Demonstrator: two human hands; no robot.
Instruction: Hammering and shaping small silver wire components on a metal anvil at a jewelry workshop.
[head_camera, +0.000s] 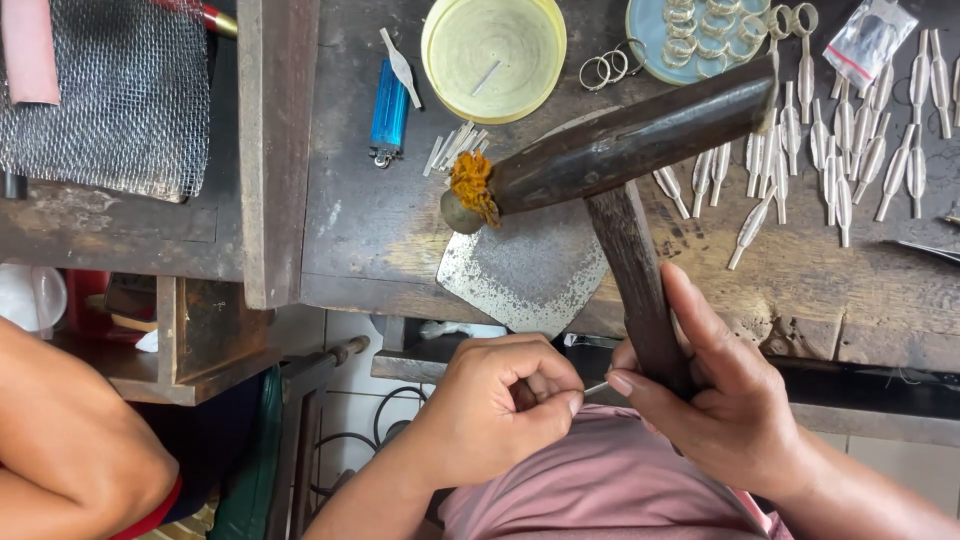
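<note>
A: What do we have between our hands?

B: A thin metal pin (596, 387), low in the middle of the view, just above our pink shirt (610, 490). Our left hand (500, 405) is curled shut, thumb and fingers pinching one end. Our right hand (715, 385) pinches the other end with thumb and forefinger, while its remaining fingers wrap a wooden peg (630, 270) that juts out from the bench (380, 220).

A: And just beyond that?

B: A dark horn-shaped mandrel (630, 140) lies slantwise across the peg, an orange tuft (472, 185) at its narrow end, over a worn steel plate (520, 270).

A: Further out on the bench?

B: A yellow lid (493, 55) with one pin in it, a blue lighter (389, 115), loose rings (605, 68), a blue dish (645, 35) of rings, and many leaf-shaped blanks (845, 150) spread on the right. Wire mesh (110, 90) lies at the far left. Another person's arm (70, 440) shows at the lower left, well apart from our hands.
</note>
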